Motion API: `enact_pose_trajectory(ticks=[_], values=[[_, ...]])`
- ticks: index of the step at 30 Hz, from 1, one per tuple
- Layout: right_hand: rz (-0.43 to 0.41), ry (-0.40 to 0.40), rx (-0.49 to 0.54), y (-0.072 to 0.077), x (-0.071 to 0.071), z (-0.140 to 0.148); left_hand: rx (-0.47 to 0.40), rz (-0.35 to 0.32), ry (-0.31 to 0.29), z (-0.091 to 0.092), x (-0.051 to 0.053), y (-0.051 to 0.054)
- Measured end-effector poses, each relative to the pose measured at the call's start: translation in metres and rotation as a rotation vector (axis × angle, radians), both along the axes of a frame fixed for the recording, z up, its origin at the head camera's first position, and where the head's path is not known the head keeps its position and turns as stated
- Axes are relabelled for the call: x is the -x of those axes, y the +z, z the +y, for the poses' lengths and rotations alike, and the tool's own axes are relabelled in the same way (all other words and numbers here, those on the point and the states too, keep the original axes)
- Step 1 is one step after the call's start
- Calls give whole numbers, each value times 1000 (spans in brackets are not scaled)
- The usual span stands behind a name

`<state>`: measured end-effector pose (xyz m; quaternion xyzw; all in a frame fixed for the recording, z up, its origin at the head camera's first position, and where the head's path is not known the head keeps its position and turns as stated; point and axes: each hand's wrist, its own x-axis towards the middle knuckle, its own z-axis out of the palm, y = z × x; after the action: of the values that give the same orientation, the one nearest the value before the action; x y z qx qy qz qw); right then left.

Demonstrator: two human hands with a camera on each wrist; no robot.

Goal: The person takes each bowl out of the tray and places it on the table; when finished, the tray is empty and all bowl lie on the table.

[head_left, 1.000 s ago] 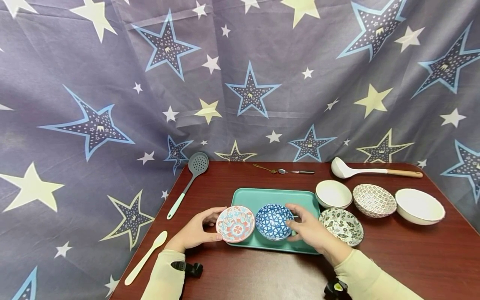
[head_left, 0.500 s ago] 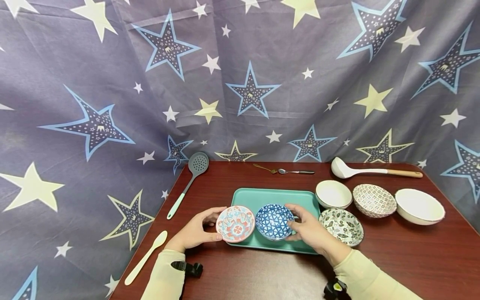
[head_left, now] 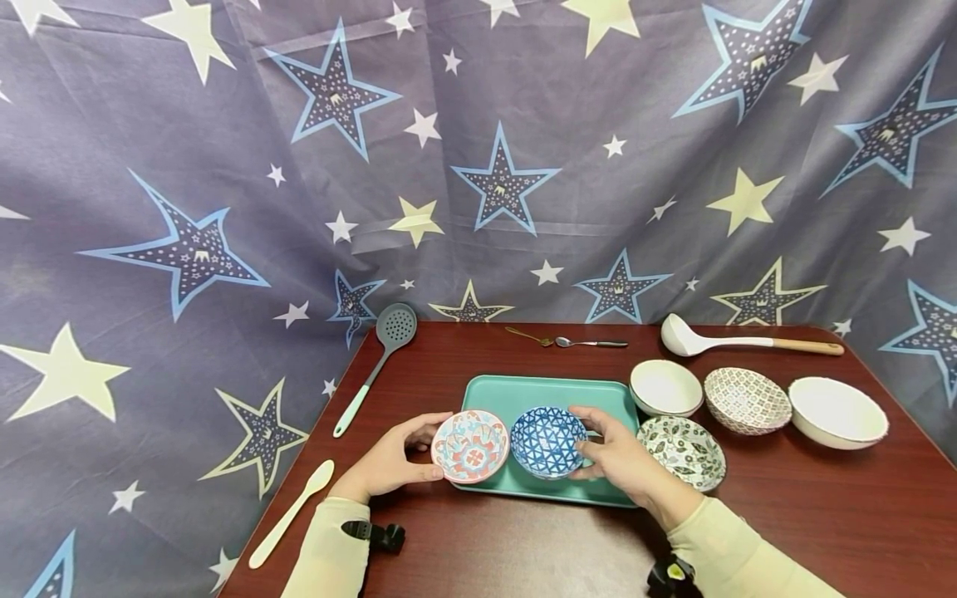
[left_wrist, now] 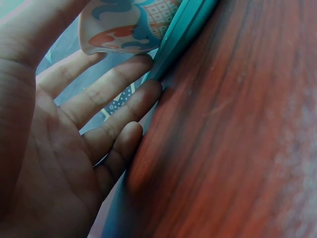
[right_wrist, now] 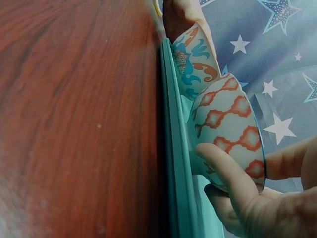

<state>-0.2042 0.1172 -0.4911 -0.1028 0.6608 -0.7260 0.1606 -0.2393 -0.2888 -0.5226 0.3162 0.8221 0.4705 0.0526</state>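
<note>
A pink-and-blue patterned bowl (head_left: 470, 447) sits over the left end of a teal tray (head_left: 553, 490). My left hand (head_left: 396, 453) holds it from the left, thumb at the near side and fingers at the far side; in the left wrist view the other fingers spread below the bowl's rim. Beside it on the tray is a blue bowl (head_left: 548, 442) with a white triangle pattern; its outside shows red diamonds in the right wrist view. My right hand (head_left: 620, 461) grips this bowl from the right, thumb in front. The two bowls stand almost touching.
Right of the tray are a leaf-patterned bowl (head_left: 682, 453), a white bowl (head_left: 665, 387), a lattice-patterned bowl (head_left: 747, 400) and a larger white bowl (head_left: 837, 413). A ladle (head_left: 684, 339), small fork (head_left: 531, 336) and small spoon (head_left: 591, 342) lie behind. A skimmer (head_left: 395, 328) and cream spoon (head_left: 292, 515) lie left.
</note>
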Motion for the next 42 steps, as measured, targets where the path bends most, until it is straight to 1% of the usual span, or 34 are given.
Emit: enact_pose_trajectory(ticks=[10, 18, 23, 26, 35, 42], values=[[18, -35, 7, 7, -2, 2, -5, 3, -4, 0, 0, 0], [25, -23, 19, 19, -3, 7, 8, -1, 6, 0, 0, -1], [62, -17, 28, 28, -4, 13, 2, 13, -3, 1, 0, 0], [80, -19, 27, 33, -5, 16, 8, 4, 3, 1, 0, 0], [104, -10, 31, 47, -8, 30, -1, 14, -6, 1, 0, 0], [155, -17, -6, 56, -15, 49, -9, 6, -7, 1, 0, 0]])
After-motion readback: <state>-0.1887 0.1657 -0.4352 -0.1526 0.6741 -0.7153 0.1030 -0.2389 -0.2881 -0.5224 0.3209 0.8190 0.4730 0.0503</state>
